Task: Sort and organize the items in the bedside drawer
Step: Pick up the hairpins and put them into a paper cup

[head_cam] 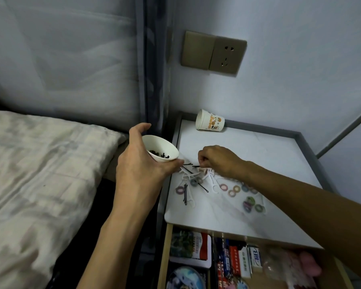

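Observation:
My left hand grips a white paper cup, tilted, at the left edge of the bedside table top; several black hairpins lie inside the cup. My right hand pinches a black hairpin just above the table top. Below it lie more black hairpins, white floss picks and several small coloured hair ties. The open drawer below holds packets, small boxes and a pink item.
A second paper cup with a cartoon print lies on its side at the back of the table. A wall socket sits above it. The bed with a pale quilt lies to the left.

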Available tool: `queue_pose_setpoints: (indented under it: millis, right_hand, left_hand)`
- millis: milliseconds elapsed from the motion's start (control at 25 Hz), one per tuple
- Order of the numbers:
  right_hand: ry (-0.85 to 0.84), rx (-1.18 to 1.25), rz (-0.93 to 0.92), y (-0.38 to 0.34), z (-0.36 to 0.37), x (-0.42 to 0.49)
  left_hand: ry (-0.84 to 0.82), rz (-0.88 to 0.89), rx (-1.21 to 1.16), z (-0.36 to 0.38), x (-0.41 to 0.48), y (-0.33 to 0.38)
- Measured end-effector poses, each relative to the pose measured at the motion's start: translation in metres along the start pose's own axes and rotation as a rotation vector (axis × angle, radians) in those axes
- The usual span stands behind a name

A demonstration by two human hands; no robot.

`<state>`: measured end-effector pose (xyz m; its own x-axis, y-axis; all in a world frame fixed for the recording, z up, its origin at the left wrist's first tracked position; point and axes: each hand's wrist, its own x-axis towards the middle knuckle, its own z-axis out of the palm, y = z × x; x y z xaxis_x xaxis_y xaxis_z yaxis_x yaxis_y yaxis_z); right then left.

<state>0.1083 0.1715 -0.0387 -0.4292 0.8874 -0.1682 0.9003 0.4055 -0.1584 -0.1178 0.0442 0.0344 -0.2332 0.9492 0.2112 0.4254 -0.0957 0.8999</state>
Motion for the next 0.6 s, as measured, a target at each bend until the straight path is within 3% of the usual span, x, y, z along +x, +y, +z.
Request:
queue_pose_setpoints:
  millis: [200,280,400,600]
  right_hand:
    - [0.133,-0.129,-0.016,0.010,0.005,-0.005]
    - [0.197,-0.061,-0.017,0.004,0.000,-0.003]
    - [0.171,0.092,-0.018,-0.013,-0.007,0.005]
    - [0.097,0.114,0.010,-0.037,0.005,0.024]
  left_hand:
    - [0.011,-0.004,-0.010,0.002,0.000,0.000]
    - [0.026,-0.004,-0.020,0.003,0.002,0.000]
    - [0.041,-0.010,-0.015,0.002,0.003,-0.001]
    - [0.050,-0.005,-0.013,-0.003,0.004,-0.003]
